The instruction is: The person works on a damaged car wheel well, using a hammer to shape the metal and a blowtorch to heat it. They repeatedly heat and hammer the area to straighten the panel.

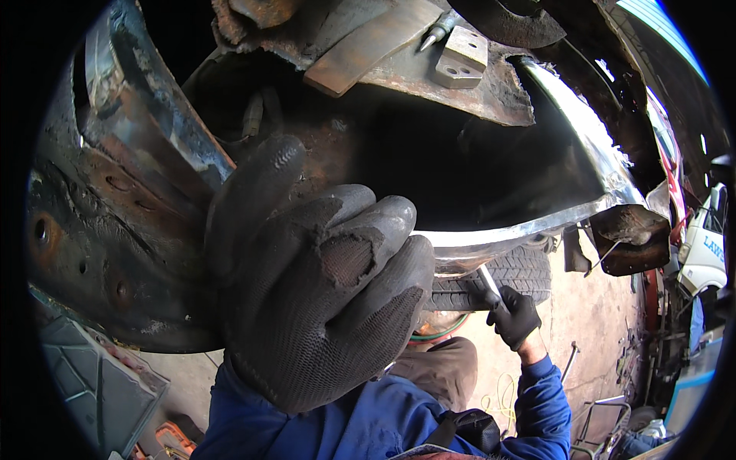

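Observation:
My left hand (330, 299), in a worn black knit glove, is raised close in front of the rusty car body opening. One finger stands up apart from the others and is blurred; the rest are loosely bent, and I see nothing held in them. A ragged worn patch shows on the glove. Lower right, my right hand (515, 316), also in a black glove, is closed around a slim pale rod-shaped tool (491, 282). The tool's upper end meets the underside of the curved bare-metal edge (521, 228). Behind that hand is a black tyre (524, 272).
On the ledge above lie a drilled metal block (464, 57), a pointed tool (438, 32) and a flat rusty strip (376, 46). Jagged sheet metal (514, 107) rims the dark cavity. A grey panel (96, 383) stands lower left, a white vehicle (704, 249) far right.

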The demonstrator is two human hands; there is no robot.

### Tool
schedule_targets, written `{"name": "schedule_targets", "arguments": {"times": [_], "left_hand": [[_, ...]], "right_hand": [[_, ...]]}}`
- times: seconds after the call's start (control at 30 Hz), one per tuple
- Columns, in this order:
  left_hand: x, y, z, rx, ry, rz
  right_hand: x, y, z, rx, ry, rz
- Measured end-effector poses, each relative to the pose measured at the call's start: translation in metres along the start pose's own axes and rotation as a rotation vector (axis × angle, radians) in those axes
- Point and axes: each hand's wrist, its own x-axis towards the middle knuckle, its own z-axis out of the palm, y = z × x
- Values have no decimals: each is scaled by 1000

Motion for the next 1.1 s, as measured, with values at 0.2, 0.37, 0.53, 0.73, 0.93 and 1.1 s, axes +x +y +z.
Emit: {"name": "schedule_targets", "arguments": {"times": [0.2,0.37,0.53,0.73,0.93,1.1], "left_hand": [[-2,-4,-2,27,-11,6],[1,-4,2,0,35,54],[-3,-3,-3,107,-43,-25],[-8,-15,3,-28,32,78],[-4,-11,-1,10,36,176],[5,-4,-6,57,10,177]], "right_hand": [[-1,3,3,-3,31,-40],[-2,6,7,-1,60,-61],[-4,7,10,-24,72,-42],[-8,18,19,-35,162,-131],[-24,17,24,-13,147,-218],[-63,3,-2,-172,68,-255]]}}
